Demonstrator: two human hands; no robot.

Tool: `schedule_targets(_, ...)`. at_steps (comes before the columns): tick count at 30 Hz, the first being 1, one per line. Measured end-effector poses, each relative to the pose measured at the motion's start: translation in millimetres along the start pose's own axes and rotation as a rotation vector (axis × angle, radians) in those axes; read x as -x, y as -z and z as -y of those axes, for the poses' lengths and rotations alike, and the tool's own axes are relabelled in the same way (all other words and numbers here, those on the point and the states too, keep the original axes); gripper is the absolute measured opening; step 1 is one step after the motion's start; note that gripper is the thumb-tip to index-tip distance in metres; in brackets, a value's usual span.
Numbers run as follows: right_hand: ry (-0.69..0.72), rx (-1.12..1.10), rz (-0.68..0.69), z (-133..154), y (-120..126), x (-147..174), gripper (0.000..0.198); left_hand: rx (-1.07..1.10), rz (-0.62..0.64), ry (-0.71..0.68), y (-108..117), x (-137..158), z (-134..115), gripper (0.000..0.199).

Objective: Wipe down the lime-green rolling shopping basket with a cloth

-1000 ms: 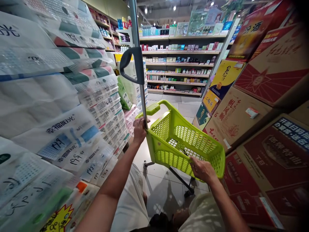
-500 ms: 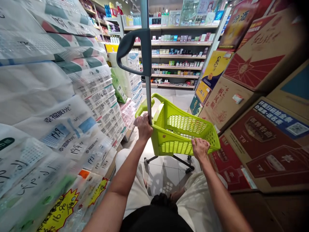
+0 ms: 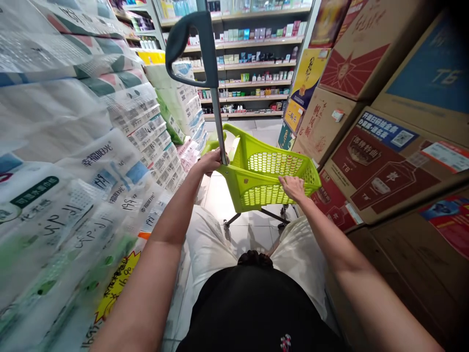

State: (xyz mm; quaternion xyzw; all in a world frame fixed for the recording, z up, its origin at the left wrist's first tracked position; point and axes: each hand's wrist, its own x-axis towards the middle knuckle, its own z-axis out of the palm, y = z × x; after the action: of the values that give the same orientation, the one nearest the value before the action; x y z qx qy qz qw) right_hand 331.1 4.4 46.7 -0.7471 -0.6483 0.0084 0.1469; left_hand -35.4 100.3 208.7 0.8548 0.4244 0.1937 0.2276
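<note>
A lime-green shopping basket on wheels stands in front of me, its near side tilted toward the left. From its left end rises a tall grey pole with a dark looped handle. My left hand is closed at the foot of the pole, by the basket's left rim; its fingertips are partly hidden behind. My right hand is closed over the near rim toward the right end, fingers hooked inside. Through the side holes no goods can be made out.
Packs of wrapped tissue paper are piled high along the left. Stacked cardboard boxes line the right side. Ahead, across a tiled floor, a shelf unit holds rows of small boxes and bottles.
The basket and both hands sit slightly higher and more to the left in view. More of my black top shows. Both hands keep their hold.
</note>
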Motion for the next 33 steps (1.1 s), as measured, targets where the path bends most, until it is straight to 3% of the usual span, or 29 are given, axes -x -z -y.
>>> schedule_targets(3,0.037,-0.028,0.128,28,10,-9,0.071,-0.003,0.049,-0.025,4,2,-1,0.039)
schedule_targets(6,-0.098,-0.014,0.179,47,12,-14,0.082,-0.023,0.113,-0.018,16,2,7,0.038)
schedule_targets(8,-0.143,-0.007,0.170,52,9,-16,0.086,-0.062,0.027,0.001,20,6,15,0.038)
schedule_targets(10,-0.141,-0.021,0.138,54,4,-17,0.086,-0.107,-0.177,0.004,14,13,21,0.039)
schedule_targets(12,-0.145,-0.044,0.094,54,-2,-18,0.087,-0.125,-0.416,-0.011,-5,22,23,0.038)
schedule_targets(15,-0.157,-0.067,0.035,51,-7,-20,0.088,-0.099,-0.694,-0.014,-57,34,20,0.035)
schedule_targets(19,-0.086,-0.086,-0.008,42,-9,-24,0.084,-0.006,-0.833,0.038,-139,43,11,0.038)
schedule_targets(22,-0.054,-0.110,-0.014,36,-8,-25,0.079,0.035,-0.864,0.103,-173,44,4,0.040)
schedule_targets(25,-0.046,-0.131,-0.010,32,-7,-25,0.073,0.034,-0.904,0.125,-168,42,-2,0.040)
schedule_targets(29,-0.041,-0.149,-0.009,32,-7,-23,0.072,0.058,-1.098,0.219,-140,41,-8,0.049)
schedule_targets(31,-0.045,-0.160,-0.008,32,-7,-23,0.074,0.083,-1.051,0.287,-143,44,-13,0.054)
schedule_targets(33,-0.051,-0.170,-0.009,32,-7,-22,0.077,0.089,-0.919,0.305,-162,51,-19,0.057)
